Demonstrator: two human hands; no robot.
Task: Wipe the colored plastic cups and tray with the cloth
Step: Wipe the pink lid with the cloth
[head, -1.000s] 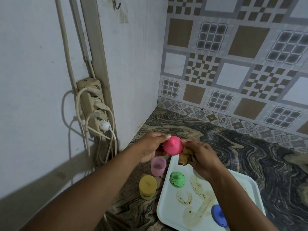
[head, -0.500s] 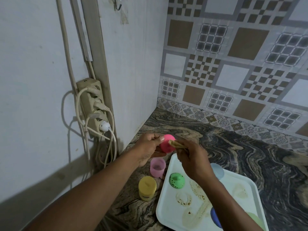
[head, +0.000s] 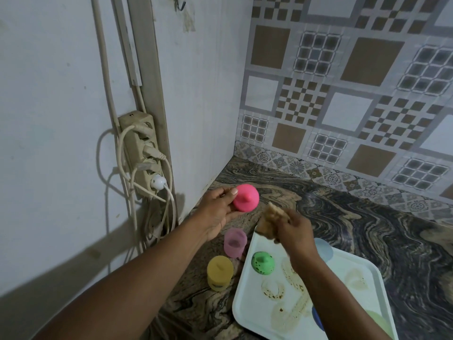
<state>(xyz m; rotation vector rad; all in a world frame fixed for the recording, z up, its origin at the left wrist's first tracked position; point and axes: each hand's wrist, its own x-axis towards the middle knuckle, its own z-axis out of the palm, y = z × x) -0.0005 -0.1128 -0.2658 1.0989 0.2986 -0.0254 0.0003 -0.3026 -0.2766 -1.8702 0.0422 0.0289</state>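
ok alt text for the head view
A left hand holds a pink cup bottom-up; the right hand grips a brown cloth beside it. A stained white tray carries a green cup; a yellow cup and a lilac cup stand left of it.

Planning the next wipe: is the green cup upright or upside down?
Upside down: the green cup sits rim-down on the tray, its closed, nubbed base facing up.

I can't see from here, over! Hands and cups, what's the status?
Left hand holds the pink cup, raised. Right hand grips the cloth beside it. Tray stained, green cup on it speckled. Nothing between cloth and cup.
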